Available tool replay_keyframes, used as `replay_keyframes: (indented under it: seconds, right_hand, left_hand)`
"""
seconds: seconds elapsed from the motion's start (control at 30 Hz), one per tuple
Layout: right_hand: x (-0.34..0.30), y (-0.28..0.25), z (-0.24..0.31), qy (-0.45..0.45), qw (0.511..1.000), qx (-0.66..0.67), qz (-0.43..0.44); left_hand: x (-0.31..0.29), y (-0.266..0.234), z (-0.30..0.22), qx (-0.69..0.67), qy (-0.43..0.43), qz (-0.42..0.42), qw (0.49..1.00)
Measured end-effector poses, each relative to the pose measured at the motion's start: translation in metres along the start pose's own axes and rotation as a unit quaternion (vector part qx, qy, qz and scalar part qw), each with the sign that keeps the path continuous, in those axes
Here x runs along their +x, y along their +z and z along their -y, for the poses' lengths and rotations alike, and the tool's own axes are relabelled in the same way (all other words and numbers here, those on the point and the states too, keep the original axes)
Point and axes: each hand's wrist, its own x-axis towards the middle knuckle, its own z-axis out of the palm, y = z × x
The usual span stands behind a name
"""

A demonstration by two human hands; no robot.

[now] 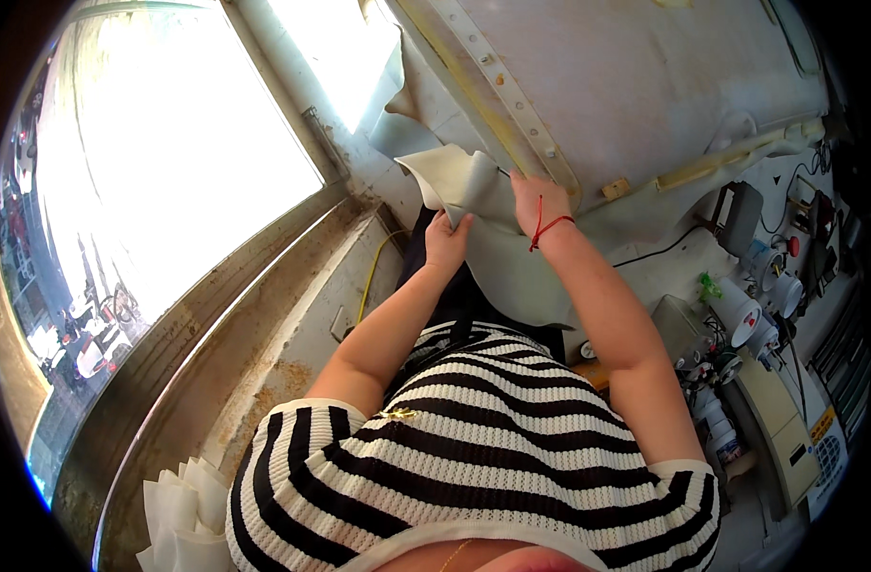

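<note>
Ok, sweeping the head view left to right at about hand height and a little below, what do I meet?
Bright window opening → yellow cord → left hand → right hand → grey box.

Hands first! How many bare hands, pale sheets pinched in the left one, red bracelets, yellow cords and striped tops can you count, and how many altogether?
Bare hands: 2 (left hand and right hand)
Pale sheet pinched by the left hand: 1
Red bracelet: 1
Yellow cord: 1
Striped top: 1
Total: 6
</note>
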Motion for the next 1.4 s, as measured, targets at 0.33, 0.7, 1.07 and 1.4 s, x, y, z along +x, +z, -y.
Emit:
replay_keyframes:
  seconds: [0.33,0.7,1.07,1.4]
  right_hand:
    - [-0.003,-0.003,0.009,-0.015,0.998,-0.045,0.045]
    - [-0.018,0.011,-0.005,0.000,0.996,-0.014,0.093]
    - [-0.063,0.023,-0.020,0.018,0.997,0.027,0.074]
    - [-0.092,0.060,-0.049,0.024,0.998,0.064,0.015]
  left_hand:
    - [-0.002,-0.002,-0.013,0.001,-0.002,0.002,1.000]
    - [-0.008,0.000,-0.008,0.020,-0.032,0.014,0.999]
    - [-0.018,0.001,0.038,-0.015,-0.058,0.004,0.998]
    - [-0.026,-0.005,0.023,-0.142,-0.149,0.004,0.979]
